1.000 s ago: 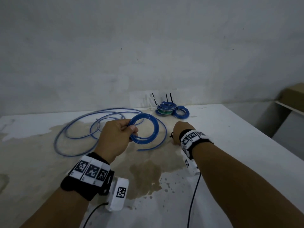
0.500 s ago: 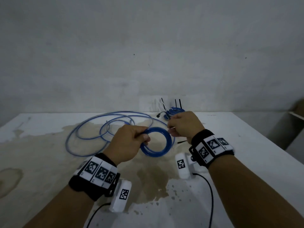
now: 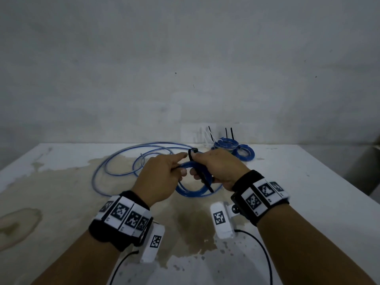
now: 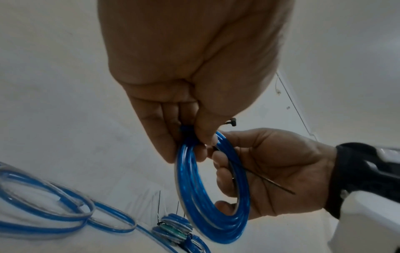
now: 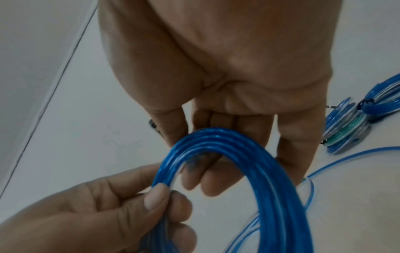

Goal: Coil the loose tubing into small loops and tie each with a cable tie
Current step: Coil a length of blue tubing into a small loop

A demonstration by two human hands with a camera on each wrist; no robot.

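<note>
A small coil of blue tubing [image 3: 193,193] hangs above the table between both hands. My left hand [image 3: 181,164] pinches its upper rim between thumb and fingers, as the left wrist view shows on the coil [image 4: 213,196]. My right hand [image 3: 202,163] grips a black cable tie [image 3: 203,177] that crosses the coil, head up and thin tail [image 4: 273,184] pointing down toward me. In the right wrist view the right hand's fingers [image 5: 207,171] curl behind the coil [image 5: 266,171]. The rest of the loose tubing [image 3: 123,161] trails from the coil in wide loops over the table.
Tied blue coils [image 3: 233,146] are stacked at the back of the white, stained table [image 3: 308,192], with black and white tie tails [image 3: 226,132] sticking up. A grey wall stands right behind them. The table's right edge drops off near a dark object.
My right hand left the table with a black cable tie and brought it to the coil. The left hand has raised the coil and drawn it nearer to me.
</note>
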